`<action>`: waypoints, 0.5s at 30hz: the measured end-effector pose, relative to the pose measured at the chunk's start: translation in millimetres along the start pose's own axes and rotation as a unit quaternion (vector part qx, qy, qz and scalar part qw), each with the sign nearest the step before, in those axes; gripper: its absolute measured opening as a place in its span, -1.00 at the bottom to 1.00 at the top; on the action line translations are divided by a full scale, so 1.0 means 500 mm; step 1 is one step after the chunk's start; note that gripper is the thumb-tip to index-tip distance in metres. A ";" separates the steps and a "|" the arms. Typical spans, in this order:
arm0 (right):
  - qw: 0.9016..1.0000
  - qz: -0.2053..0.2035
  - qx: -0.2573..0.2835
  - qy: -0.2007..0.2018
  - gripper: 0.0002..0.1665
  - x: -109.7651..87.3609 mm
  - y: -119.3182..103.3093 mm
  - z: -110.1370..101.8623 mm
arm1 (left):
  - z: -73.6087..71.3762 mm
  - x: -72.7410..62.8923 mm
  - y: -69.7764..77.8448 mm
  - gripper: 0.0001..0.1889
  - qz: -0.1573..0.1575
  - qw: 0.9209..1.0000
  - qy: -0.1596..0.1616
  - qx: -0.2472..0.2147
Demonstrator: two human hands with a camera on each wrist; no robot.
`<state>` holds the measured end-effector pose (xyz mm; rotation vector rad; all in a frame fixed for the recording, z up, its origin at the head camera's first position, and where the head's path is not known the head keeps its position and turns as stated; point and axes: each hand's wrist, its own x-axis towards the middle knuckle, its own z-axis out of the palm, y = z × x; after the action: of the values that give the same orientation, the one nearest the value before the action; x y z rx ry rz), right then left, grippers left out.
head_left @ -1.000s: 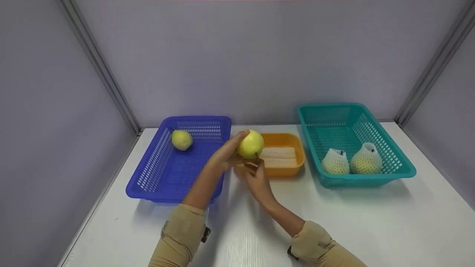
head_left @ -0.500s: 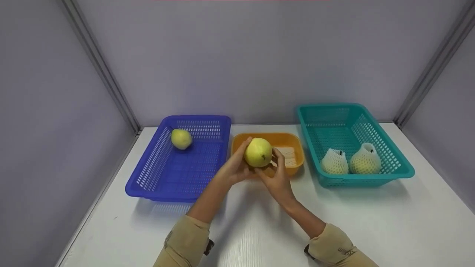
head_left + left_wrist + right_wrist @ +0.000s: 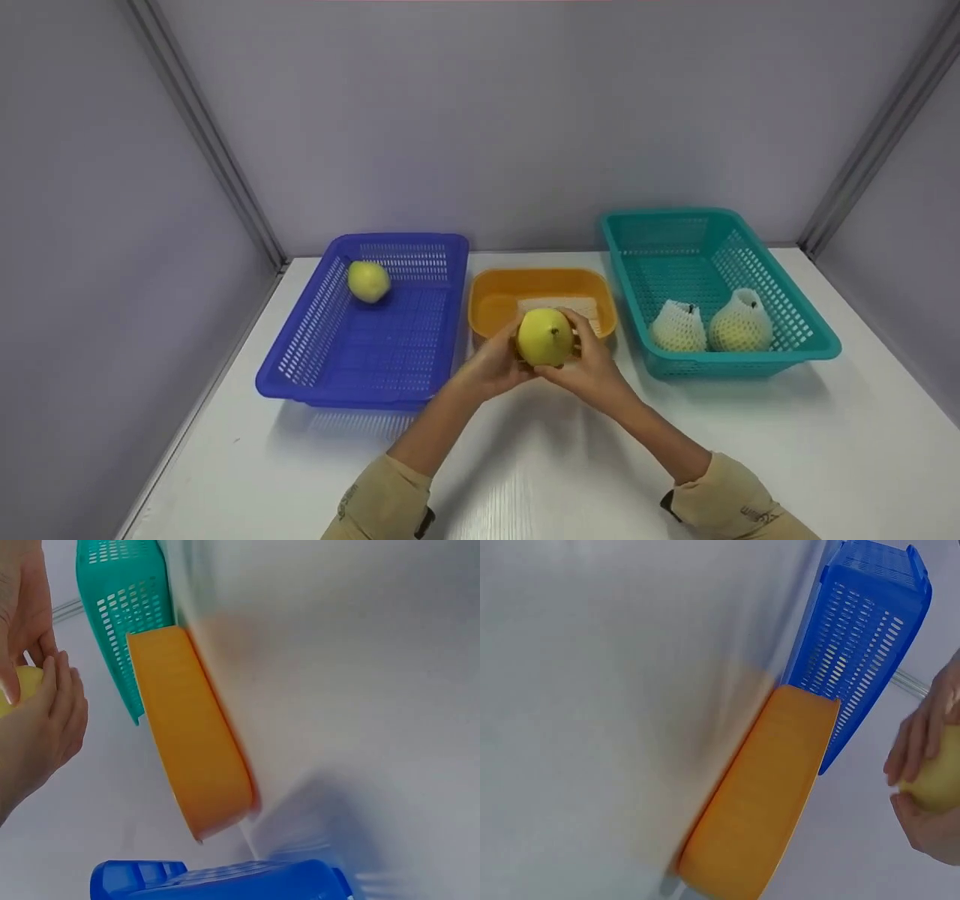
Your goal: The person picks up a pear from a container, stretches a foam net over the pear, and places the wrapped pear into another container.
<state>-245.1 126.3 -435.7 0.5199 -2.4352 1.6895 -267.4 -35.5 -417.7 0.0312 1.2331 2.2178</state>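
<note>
A yellow-green pear (image 3: pixel 544 337) is held up in front of the orange bin (image 3: pixel 491 307), its stem toward the camera. From the left side my left hand (image 3: pixel 491 367) grips it, thumb and fingers round its flank. My right hand (image 3: pixel 592 375) holds the opposite side, fingers over the top right and thumb along the bottom. Both wrist views show the same pear (image 3: pixel 939 778) only in part, at the frame edge between the hands. White foam nets (image 3: pixel 559 303) lie flat in the orange bin, partly hidden behind the pear.
At the left, a blue basket (image 3: pixel 360 371) holds one bare pear (image 3: pixel 368 282). A teal basket (image 3: pixel 660 259) on the right contains two pears in foam nets, one net-covered pear (image 3: pixel 678 328) beside the other (image 3: pixel 741 322). Grey panels enclose the white table (image 3: pixel 487 487).
Both hands have moved right and nearer with the pear, and its stem has turned toward the camera. My right hand has come from below the pear to grip its right side.
</note>
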 end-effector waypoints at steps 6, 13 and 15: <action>0.995 0.070 -0.015 -0.068 -0.05 -0.018 0.016 -0.026 | -0.010 -0.008 -0.023 -0.59 0.036 0.987 0.061 0.145; 0.984 0.118 -0.022 -0.134 -0.07 -0.027 0.025 -0.051 | -0.021 -0.018 -0.030 -0.54 0.049 0.960 -0.003 0.275; 0.980 0.129 -0.023 -0.148 -0.06 -0.028 0.028 -0.056 | -0.027 -0.020 -0.031 -0.54 0.045 0.954 -0.032 0.293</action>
<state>-239.2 159.4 -442.0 0.4993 -2.8547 1.7536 -255.5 -45.0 -435.0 0.3949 1.8373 1.8255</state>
